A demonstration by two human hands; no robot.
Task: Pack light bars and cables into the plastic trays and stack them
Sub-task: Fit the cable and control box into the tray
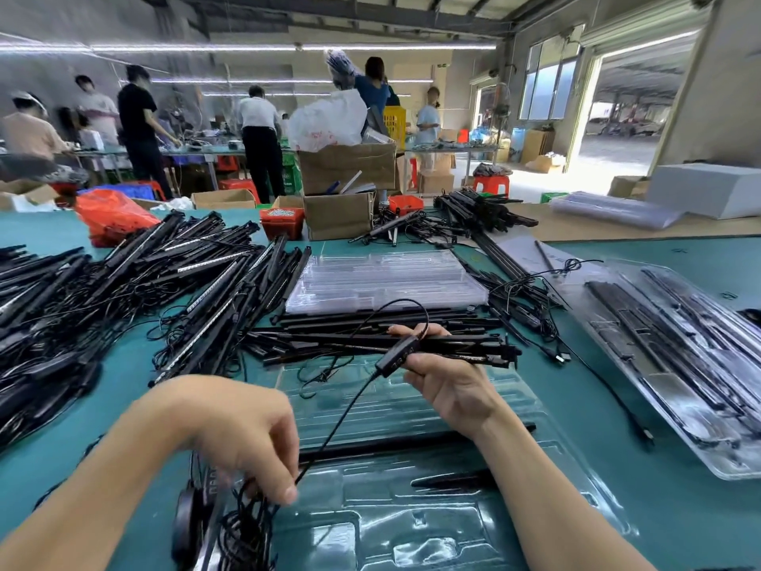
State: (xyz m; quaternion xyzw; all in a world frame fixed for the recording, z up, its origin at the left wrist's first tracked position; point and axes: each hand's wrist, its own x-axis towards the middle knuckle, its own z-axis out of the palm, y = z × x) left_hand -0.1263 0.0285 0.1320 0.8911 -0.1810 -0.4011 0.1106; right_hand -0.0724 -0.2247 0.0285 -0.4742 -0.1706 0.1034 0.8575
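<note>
Looking down from the head camera, I took the clear plastic tray (432,525) lying nearest me on the green table (700,525) as my reference. One black light bar (416,440) already lay across the tray's middle, and a shorter dark piece (453,480) sat just nearer than it.

Over the tray's left edge, my left hand (247,438) had its fingers curled down, pinching a thin black cable (341,422) above a tangled coil of wire (243,525). That cable ran up and right to a small inline controller (397,356).

Over the tray's far edge, my right hand (449,385) was closed round a bundle of black light bars (453,348), held roughly level, with the controller lying against the fingers. The two hands were well apart, joined only by the cable.

Beyond the tray, more loose bars (370,323) lay side by side, and behind them stood a stack of empty clear trays (383,280). Left of the tray, a large heap of bars and cables (136,294) covered the table. Right of it, a filled tray (675,356) rested at an angle.

Farther off stood cardboard boxes (341,191), a red bin of small parts (282,222), and several blurred workers (259,138) at benches.
</note>
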